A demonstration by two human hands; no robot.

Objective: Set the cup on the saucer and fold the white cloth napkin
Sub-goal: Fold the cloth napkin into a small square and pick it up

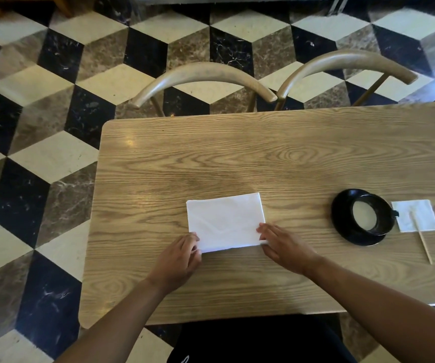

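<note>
Both hands pinch the near corners of the folded white cloth napkin (225, 221): left hand (178, 258), right hand (281, 247). Carry both corners over evenly so edges align.

The white cloth napkin (225, 221) lies folded in a rectangle near the front edge of the wooden table (263, 158). The left hand (178, 259) grips its near left corner, the right hand (280, 244) its near right corner — fingers curled on the cloth. Toward the right edge, the black cup (372, 214) sits on the black saucer (342, 224) — just beside a paper napkin (420, 218) with a wooden stick (424, 243) across it.
</note>
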